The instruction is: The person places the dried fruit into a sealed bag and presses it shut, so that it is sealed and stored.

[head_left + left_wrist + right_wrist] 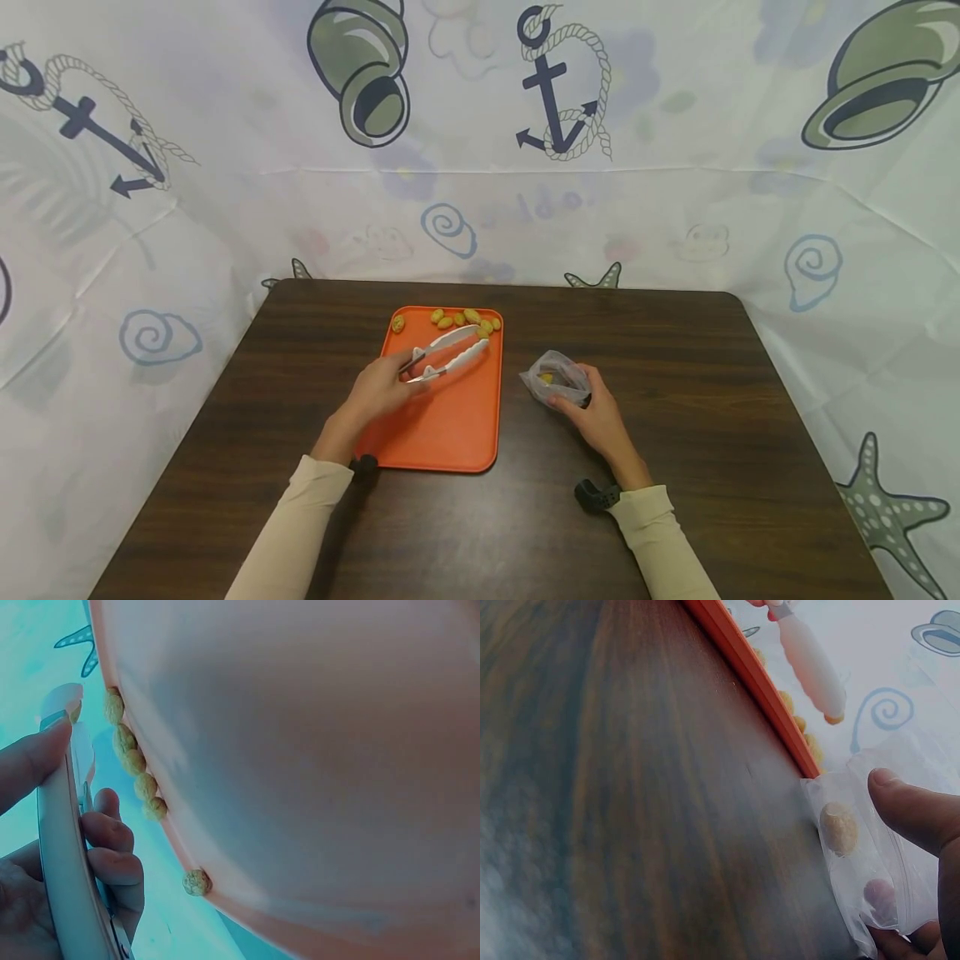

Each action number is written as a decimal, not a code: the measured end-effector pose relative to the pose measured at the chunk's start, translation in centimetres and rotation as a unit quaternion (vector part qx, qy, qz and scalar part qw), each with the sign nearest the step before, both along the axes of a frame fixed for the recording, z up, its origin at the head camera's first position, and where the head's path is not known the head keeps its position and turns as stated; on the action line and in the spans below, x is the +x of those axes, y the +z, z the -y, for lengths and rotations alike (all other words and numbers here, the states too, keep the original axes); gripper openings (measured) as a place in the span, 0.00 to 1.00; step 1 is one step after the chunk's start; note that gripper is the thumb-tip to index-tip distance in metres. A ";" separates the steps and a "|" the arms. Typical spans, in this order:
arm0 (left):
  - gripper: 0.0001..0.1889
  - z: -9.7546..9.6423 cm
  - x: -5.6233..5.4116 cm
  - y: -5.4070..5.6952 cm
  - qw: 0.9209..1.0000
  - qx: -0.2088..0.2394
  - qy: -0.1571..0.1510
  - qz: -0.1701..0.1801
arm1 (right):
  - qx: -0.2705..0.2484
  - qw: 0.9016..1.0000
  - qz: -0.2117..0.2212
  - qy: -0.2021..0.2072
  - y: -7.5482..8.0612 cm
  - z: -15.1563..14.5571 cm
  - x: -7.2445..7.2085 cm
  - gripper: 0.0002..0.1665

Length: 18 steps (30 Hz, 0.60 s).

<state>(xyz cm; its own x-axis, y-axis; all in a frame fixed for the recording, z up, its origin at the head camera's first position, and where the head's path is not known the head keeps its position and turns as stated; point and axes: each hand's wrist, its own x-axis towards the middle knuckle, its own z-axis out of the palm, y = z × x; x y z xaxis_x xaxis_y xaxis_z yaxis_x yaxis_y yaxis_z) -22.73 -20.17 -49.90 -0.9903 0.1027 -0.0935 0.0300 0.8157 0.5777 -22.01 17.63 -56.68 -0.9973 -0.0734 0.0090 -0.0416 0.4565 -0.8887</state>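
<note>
Tongs spread, white-tipped, over orange tray; one yellow-brown piece between tips. More rounded, rough pieces along tray's far edge. Left grip part-curled, thumb and fingers grasping tongs. Right grip part-curled, holding clear bag, pieces inside, right of tray.

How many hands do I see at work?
2: the left hand holds tongs over the orange tray; the right hand holds a clear bag beside it.
</note>
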 end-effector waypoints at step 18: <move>0.15 -0.9 1.3 0.9 0.996 0.061 0.009 -0.058 | -0.011 1.000 -0.008 0.006 -0.2 -0.2 -0.1 0.44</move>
